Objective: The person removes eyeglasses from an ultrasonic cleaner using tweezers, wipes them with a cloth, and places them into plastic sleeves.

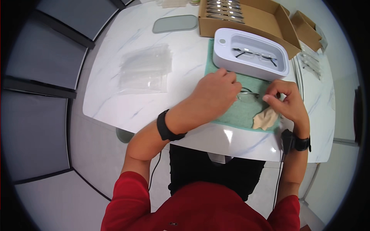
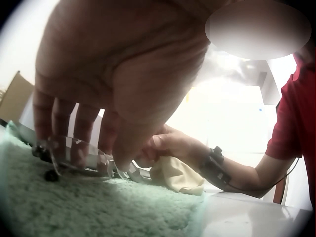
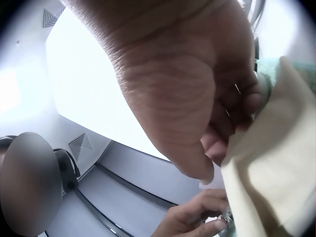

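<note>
A pair of thin-rimmed eyeglasses (image 1: 248,95) is low over the green towel (image 1: 231,113). My left hand (image 1: 214,92) pinches it, with fingers behind a clear lens (image 2: 74,150) and the thumb on the near side in the left wrist view. My right hand (image 1: 289,100) is at the other end of the eyeglasses, fingers bent and thumb apart from them, with nothing visible between. A beige cloth (image 1: 266,118) lies crumpled on the towel beneath my right hand; in the right wrist view the cloth (image 3: 276,158) partly covers the fingertips.
Behind the hands, a white cleaner tub (image 1: 250,71) holds another pair of glasses (image 1: 256,56). A cardboard box (image 1: 266,19) with a row of glasses stands beyond. Clear plastic sleeves (image 1: 144,71) and a grey lid (image 1: 175,24) lie left; bagged glasses (image 1: 310,63) lie right.
</note>
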The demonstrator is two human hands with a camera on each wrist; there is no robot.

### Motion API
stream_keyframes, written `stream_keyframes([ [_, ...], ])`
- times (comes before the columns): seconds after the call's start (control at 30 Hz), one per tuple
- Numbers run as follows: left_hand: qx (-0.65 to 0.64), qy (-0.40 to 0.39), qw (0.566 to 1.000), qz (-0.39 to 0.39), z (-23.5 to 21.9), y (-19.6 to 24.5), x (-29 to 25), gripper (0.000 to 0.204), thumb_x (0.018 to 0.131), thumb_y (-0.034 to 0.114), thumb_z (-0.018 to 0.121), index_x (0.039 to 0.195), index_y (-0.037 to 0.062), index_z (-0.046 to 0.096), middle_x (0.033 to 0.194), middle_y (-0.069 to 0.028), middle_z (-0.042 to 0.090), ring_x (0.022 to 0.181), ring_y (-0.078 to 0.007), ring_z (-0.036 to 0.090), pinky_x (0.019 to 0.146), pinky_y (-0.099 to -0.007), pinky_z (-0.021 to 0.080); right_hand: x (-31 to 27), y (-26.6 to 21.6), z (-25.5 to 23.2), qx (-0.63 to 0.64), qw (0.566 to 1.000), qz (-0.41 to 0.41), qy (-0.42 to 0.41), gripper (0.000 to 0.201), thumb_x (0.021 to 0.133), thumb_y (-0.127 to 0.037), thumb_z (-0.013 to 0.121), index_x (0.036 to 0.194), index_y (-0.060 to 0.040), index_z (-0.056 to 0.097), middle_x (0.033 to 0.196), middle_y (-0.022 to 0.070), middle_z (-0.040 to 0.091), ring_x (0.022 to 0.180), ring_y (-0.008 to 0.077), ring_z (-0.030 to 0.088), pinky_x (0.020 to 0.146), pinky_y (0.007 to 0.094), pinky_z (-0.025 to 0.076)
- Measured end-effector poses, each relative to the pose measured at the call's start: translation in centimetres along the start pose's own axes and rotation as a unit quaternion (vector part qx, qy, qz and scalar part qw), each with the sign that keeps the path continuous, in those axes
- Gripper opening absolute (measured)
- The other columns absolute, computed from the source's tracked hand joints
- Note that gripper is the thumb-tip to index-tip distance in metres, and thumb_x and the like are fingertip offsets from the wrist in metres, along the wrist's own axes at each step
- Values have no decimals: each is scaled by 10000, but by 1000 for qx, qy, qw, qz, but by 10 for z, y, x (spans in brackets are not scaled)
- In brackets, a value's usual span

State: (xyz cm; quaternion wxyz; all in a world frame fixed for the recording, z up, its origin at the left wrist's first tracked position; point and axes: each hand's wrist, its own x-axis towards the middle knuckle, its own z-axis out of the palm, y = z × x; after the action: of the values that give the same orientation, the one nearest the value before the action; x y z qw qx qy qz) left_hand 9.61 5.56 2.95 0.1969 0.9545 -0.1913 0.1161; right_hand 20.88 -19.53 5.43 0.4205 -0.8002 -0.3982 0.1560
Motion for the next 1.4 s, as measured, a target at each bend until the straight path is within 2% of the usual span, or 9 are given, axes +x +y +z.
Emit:
stream_keyframes([
  [0.2,-19,-1,1000,-13,0,1,-1,187,787,101,776,937,63,671,1035,-58,610,1022,-266,587,835,-374,533,0,-2,0,27,1000,11,-3,277,851,-97,751,687,-3,548,723,25,598,655,98,489,587,263,377],
  [0.3,4,-7,1000,-6,1,1,0,185,788,100,774,937,61,671,1035,-60,608,1017,-264,587,835,-371,533,1,-2,4,28,999,-5,17,284,835,-125,778,684,-7,569,642,-17,543,614,66,445,559,252,351],
  [0.9,21,-25,999,-1,-2,2,0,173,804,108,762,940,58,668,1036,-59,603,1012,-264,586,833,-369,534,1,-1,9,34,999,-7,31,369,848,-114,791,650,-12,498,602,-22,470,588,65,386,522,270,320],
  [1.4,17,-25,1000,-7,-4,6,1,164,813,135,761,931,58,678,1035,-54,602,1014,-248,589,835,-357,540,1,1,11,27,999,3,20,359,857,-128,796,652,-22,521,607,-30,467,582,59,387,516,265,318],
])
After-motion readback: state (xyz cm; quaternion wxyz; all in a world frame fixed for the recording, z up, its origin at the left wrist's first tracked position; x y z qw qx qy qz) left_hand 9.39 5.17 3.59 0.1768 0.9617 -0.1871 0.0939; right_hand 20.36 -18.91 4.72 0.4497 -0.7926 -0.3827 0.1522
